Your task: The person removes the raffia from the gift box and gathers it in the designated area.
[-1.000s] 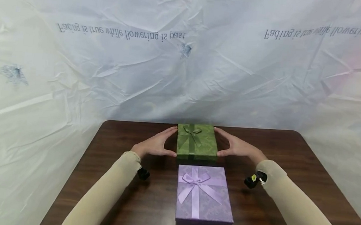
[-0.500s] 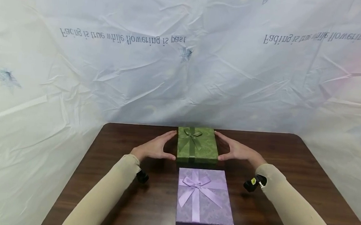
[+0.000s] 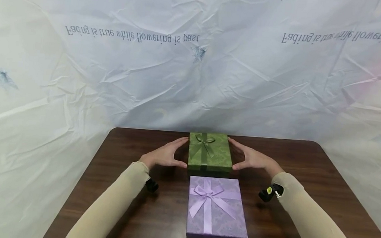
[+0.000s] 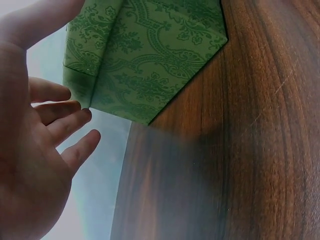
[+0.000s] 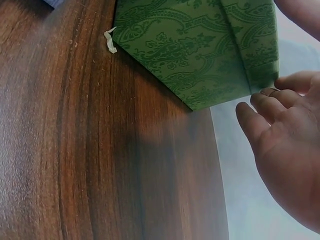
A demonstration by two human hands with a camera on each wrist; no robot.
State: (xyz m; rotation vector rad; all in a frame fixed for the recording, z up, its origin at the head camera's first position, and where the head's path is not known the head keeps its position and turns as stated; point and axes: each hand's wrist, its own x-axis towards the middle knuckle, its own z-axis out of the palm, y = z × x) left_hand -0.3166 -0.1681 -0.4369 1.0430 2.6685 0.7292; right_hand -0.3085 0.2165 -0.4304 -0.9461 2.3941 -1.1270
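A green patterned gift box (image 3: 219,153) with a lid and a green ribbon bow lies at the far edge of the brown table (image 3: 129,218). My left hand (image 3: 165,156) is at its left side, the thumb by the near corner and the fingertips by the far one. Mirroring it, my right hand (image 3: 255,158) has thumb and fingertips at the right corners. Both hands have extended fingers at the lid's corners; how firmly they press cannot be told. In both wrist views the green box's lower edge meets the table. Nearer me lies a purple gift box (image 3: 219,222) with a lilac bow.
Pale printed sheeting (image 3: 167,68) hangs behind and beside the table, right up against its far edge. A small whitish scrap (image 5: 110,41) pokes out by a bottom corner of the green box. Each wrist carries a black camera (image 3: 152,185).
The view shifts slightly with the head. Both hands keep their places at the green box, and neither box has visibly moved on the table.
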